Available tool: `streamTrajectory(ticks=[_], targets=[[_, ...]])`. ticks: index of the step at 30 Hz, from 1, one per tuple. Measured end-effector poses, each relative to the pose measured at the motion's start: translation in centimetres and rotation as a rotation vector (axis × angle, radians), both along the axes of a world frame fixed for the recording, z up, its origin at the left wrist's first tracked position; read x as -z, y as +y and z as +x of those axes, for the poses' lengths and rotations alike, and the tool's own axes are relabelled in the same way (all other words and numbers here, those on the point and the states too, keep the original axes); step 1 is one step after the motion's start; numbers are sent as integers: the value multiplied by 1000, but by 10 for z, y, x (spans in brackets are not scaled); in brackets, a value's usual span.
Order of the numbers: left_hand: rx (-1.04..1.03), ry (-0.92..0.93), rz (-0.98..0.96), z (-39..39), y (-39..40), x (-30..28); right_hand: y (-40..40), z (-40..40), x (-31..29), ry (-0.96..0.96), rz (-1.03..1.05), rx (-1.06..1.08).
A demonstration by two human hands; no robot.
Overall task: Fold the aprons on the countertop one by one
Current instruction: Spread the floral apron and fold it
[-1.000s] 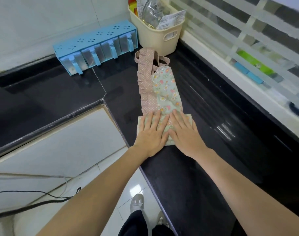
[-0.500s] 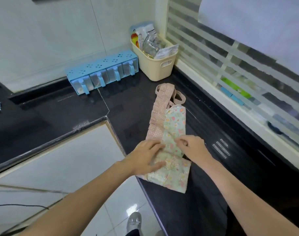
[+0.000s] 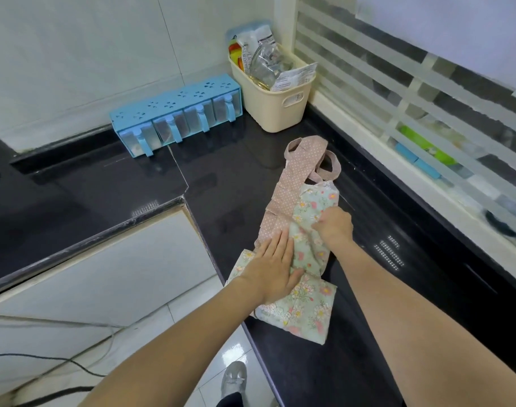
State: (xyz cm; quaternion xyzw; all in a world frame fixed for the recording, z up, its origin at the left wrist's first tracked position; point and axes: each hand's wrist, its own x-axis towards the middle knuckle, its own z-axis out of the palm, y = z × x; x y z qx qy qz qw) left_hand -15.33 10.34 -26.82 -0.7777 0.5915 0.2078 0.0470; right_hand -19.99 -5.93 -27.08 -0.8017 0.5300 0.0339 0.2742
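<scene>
A floral green apron with a pink dotted ruffle and straps lies folded into a long strip on the black countertop. Its near end hangs slightly over the counter's front edge. My left hand lies flat on the middle of the strip, fingers straight, pressing it down. My right hand is just beyond it, fingers curled and pinching a fold of the floral fabric. The pink straps trail off toward the far corner.
A blue spice rack stands against the tiled wall. A cream basket of packets fills the corner by the window sill. Left of the counter are a white cabinet front and cables on the floor.
Both hands were flat side by side on the near end. The left hand has moved up the strip and flattened; the right hand has curled and gathered fabric farther along.
</scene>
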Motion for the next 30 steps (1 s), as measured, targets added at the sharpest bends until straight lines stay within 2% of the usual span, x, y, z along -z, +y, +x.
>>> streamTrajectory(ticks=[7, 8, 10, 12, 13, 15, 16, 19, 22, 24, 26, 28, 30], targets=[[-26, 70, 140, 5, -5, 0, -29, -12, -4, -218, 176, 274], [-16, 69, 152, 3, -6, 0, -25, -16, -4, -160, 122, 216], [-12, 58, 149, 2, -9, 1, -12, -15, -1, -69, -165, 9], [-19, 63, 145, 0, -9, 1, 4, -10, -2, -103, -466, -221], [-23, 59, 148, 0, -9, 0, 8, -9, 1, -87, -504, -361], [-33, 63, 159, -2, -9, -1, 11, -14, 12, 76, -387, -602], [-37, 72, 164, -1, -10, -1, 7, -18, 16, 177, -304, -649], [-46, 103, 171, 0, -12, -1, -8, -20, 14, 281, -126, -555], [-70, 139, 186, 1, -11, -2, -2, -10, -6, 85, -55, -448], [-99, 191, 137, 4, -12, -5, 13, -18, -21, -106, -118, -524], [-115, 231, -41, 12, -6, -8, 35, -36, -33, -231, -156, -644], [19, 137, -249, 21, 10, -12, 57, -57, -46, -199, -106, -719], [196, 7, -363, 31, 32, -9, 69, -68, -57, -68, -14, -769]])
